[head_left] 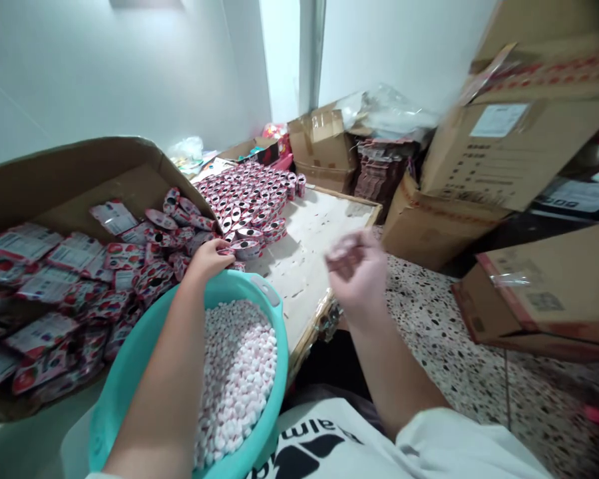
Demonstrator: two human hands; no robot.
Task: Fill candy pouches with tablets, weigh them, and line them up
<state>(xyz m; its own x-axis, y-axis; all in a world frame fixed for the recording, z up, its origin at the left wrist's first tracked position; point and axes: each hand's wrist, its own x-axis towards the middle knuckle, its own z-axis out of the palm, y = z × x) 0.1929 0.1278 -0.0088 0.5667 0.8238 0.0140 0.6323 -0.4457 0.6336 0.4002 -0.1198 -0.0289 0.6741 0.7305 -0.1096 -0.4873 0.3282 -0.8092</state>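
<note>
My left hand (210, 257) reaches over the rim of a turquoise basin (130, 362) and closes on a small red-and-white oval container (244, 249) at the near edge of a stack of the same containers (249, 199). The basin in my lap is filled with small white and pink tablets (239, 372). My right hand (358, 269) hovers in the air above the board's right edge, blurred by motion, its fingers curled loosely; I cannot tell whether anything is in them.
A low wooden board (314, 233) carries the stacked containers. An open cardboard box (64, 193) on the left holds several red sachets (54, 293). More cardboard boxes (499, 153) stand at the back and right on a speckled floor (469, 372).
</note>
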